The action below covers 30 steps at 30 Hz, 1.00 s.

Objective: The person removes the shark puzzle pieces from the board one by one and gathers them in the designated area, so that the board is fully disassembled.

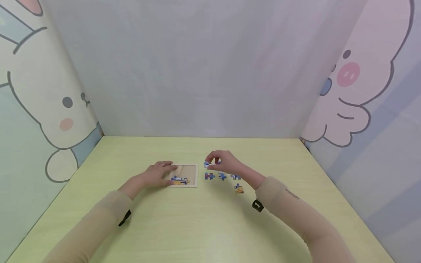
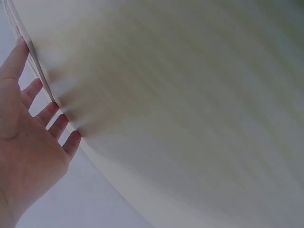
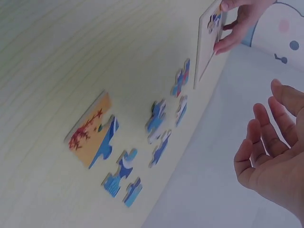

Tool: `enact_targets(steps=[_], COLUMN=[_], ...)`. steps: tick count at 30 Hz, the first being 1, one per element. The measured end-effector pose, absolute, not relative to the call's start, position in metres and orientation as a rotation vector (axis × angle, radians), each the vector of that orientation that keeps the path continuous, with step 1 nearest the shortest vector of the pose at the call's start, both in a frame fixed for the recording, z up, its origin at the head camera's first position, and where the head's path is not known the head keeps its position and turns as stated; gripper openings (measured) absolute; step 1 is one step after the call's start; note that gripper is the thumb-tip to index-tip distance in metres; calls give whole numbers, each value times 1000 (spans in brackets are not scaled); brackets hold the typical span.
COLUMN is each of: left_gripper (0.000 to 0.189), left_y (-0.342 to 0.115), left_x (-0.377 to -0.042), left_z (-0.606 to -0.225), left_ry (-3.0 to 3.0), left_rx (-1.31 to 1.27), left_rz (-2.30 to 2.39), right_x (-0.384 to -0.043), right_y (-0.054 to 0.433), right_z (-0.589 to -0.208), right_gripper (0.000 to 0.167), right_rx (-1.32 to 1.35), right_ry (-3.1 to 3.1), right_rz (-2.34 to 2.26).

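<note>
My left hand (image 1: 155, 175) rests at the left side of a shallow puzzle tray (image 1: 196, 176), fingers spread along its edge and thumb near the lower border. Joined puzzle pieces (image 1: 180, 180) with blue and orange print lie along the tray's lower part; bare wood shows above them. Right of the tray, my right hand (image 1: 225, 162) hovers over a blue-and-white puzzle piece (image 1: 207, 164). In the right wrist view its fingers (image 3: 267, 133) are loosely bent, thumb apart, with nothing between them. The left wrist view shows the left fingertips (image 2: 73, 142) against the tray's side.
Several loose puzzle pieces lie right of the tray, among them a red-and-blue piece (image 1: 209, 176), a blue piece (image 1: 222, 176) and an orange-and-blue corner piece (image 1: 239, 189). The pale table (image 1: 197, 226) meets a plain grey backdrop (image 1: 204, 73) behind.
</note>
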<state>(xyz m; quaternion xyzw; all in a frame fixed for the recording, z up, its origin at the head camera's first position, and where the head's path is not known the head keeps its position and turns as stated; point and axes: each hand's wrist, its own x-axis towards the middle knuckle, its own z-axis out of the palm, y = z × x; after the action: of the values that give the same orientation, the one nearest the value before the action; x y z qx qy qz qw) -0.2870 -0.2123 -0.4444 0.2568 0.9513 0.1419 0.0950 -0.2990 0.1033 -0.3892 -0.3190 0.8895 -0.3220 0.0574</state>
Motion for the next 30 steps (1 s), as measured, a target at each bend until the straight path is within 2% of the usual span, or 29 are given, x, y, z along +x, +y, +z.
enact_targets(steps=[8, 30], left_gripper=[68, 68], left_y=[-214, -214], left_x=[-288, -290], left_z=[-446, -447], left_ry=[2827, 2816], left_rx=[778, 756], left_rz=[417, 432], right_x=[-303, -310], right_y=[71, 24], right_z=[-400, -438], right_gripper=[32, 23], right_rx=[-953, -873], right_ry=[2679, 2560], right_rz=[-940, -843])
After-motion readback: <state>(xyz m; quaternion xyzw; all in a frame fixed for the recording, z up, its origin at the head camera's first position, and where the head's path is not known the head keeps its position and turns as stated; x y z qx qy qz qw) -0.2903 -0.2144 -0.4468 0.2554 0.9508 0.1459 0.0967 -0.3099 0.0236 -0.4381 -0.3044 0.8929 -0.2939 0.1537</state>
